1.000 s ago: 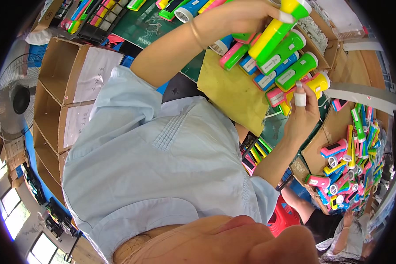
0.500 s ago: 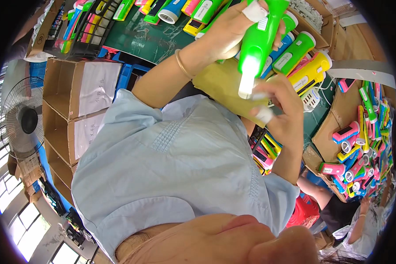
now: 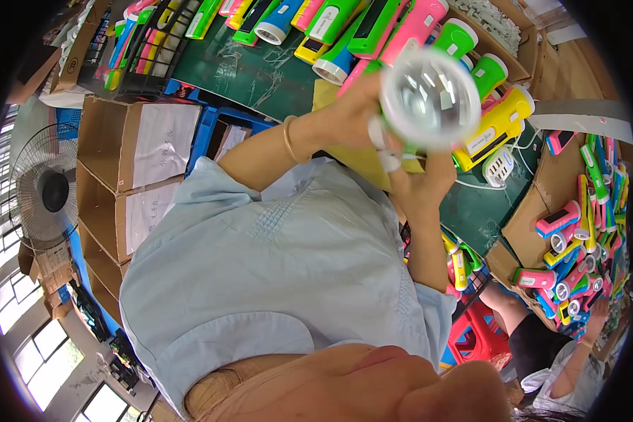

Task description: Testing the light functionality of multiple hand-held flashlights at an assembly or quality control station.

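Head view: gripped by the left hand (image 3: 361, 109), the flashlight (image 3: 430, 98) has been turned face-on, allowing viewing from the front; whether the right hand (image 3: 423, 181) grips cannot be told.

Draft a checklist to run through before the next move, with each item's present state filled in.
1. Flashlight secured by the left hand: ok, the hand is closed around it.
2. Lens facing the head camera: ok, its round front shows whole.
3. Handle in view: not ok, mostly hidden behind the lens and hands.
4. Lamp lit: cannot tell, the bright patches may be reflections.
5. Right hand gripping the flashlight: cannot tell, it is close below the lens but its fingers are partly hidden.
6. White multi-port block apart from both hands: ok, it lies on the green table.
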Tool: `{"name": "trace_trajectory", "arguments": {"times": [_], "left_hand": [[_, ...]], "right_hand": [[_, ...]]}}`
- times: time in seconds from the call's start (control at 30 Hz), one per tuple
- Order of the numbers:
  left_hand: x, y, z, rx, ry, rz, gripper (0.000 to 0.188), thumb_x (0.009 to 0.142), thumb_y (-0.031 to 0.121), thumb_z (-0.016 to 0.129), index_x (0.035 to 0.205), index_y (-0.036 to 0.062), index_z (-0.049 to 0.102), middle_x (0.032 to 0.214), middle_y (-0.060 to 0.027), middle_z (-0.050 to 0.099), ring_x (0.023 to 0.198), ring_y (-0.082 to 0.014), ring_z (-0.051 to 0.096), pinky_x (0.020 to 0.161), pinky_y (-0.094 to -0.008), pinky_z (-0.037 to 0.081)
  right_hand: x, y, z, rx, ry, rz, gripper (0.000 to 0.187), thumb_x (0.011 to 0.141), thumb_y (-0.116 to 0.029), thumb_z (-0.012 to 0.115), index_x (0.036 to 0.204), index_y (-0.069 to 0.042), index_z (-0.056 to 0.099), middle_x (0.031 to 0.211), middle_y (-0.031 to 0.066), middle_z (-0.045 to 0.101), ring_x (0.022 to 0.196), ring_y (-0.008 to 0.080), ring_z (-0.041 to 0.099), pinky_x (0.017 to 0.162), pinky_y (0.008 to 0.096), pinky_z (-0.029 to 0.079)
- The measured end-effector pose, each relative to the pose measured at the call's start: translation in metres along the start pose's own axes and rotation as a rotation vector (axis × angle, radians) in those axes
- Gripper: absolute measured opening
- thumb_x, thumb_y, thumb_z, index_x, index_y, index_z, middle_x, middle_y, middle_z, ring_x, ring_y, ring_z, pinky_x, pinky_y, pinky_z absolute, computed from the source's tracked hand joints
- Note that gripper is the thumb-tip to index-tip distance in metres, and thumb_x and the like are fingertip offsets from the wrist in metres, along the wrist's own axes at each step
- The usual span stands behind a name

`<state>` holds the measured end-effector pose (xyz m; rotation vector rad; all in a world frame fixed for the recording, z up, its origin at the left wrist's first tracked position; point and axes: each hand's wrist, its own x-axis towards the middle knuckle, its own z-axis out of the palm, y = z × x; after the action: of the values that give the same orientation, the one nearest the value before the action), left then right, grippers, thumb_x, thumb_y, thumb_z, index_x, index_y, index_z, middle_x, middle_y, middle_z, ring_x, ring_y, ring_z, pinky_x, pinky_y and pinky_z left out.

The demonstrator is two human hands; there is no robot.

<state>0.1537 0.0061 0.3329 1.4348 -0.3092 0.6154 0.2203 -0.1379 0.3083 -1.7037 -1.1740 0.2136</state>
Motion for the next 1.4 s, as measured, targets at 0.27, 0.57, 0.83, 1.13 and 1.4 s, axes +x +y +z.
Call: {"name": "trace_trajectory", "arguments": {"times": [0.27,0.57,0.83,1.13,1.4], "left_hand": [[-0.031,0.014,-0.003,0.628,-0.14,0.016,0.058,0.064,0.02,0.074,0.115,0.0105,0.049,0.108,-0.0103,0.058,0.098,-0.0295,0.057,0.082,-0.0387,0.046],[-0.043,0.01,0.001,0.65,0.023,-0.275,0.077,0.071,0.03,0.071,0.131,0.0052,0.03,0.122,-0.0188,0.046,0.107,-0.0357,0.05,0.086,-0.0401,0.044],[-0.025,0.017,0.003,0.515,0.12,-0.334,0.08,0.074,0.012,0.068,0.135,0.0029,0.016,0.124,-0.0137,0.037,0.114,-0.0208,0.039,0.094,-0.0332,0.036],[-0.013,0.017,0.008,0.526,0.213,-0.547,0.073,0.068,0.017,0.071,0.125,-0.0031,0.029,0.109,-0.0144,0.047,0.097,-0.02,0.051,0.078,-0.0299,0.045],[-0.011,0.014,0.014,0.636,0.255,-0.51,0.066,0.059,0.014,0.066,0.113,-0.0095,0.036,0.1,-0.0205,0.048,0.093,-0.0304,0.05,0.08,-0.034,0.042]], "right_hand": [[-0.012,0.029,-0.012,0.072,-0.18,0.086,0.045,0.07,-0.002,0.06,0.114,-0.006,0.049,0.087,0.0155,0.055,0.075,0.0312,0.056,0.068,0.0339,0.045],[-0.016,0.018,-0.025,0.142,-0.162,0.201,0.005,0.081,-0.003,0.053,0.082,0.002,0.054,0.069,0.009,0.054,0.059,0.0172,0.052,0.055,0.0259,0.041],[0.002,-0.013,-0.031,0.254,-0.049,0.182,0.014,0.086,-0.01,0.051,0.076,0.001,0.052,0.068,0.0043,0.053,0.064,0.0112,0.051,0.061,0.0228,0.04],[0.031,-0.028,-0.026,0.12,0.046,0.093,0.017,0.08,-0.008,0.062,0.071,0.002,0.052,0.058,0.0039,0.046,0.051,0.0079,0.04,0.046,0.0207,0.033],[0.031,-0.032,-0.027,-0.039,0.052,0.078,0.015,0.079,-0.008,0.062,0.071,0.002,0.053,0.059,0.0075,0.047,0.05,0.0117,0.044,0.045,0.024,0.035]]}}
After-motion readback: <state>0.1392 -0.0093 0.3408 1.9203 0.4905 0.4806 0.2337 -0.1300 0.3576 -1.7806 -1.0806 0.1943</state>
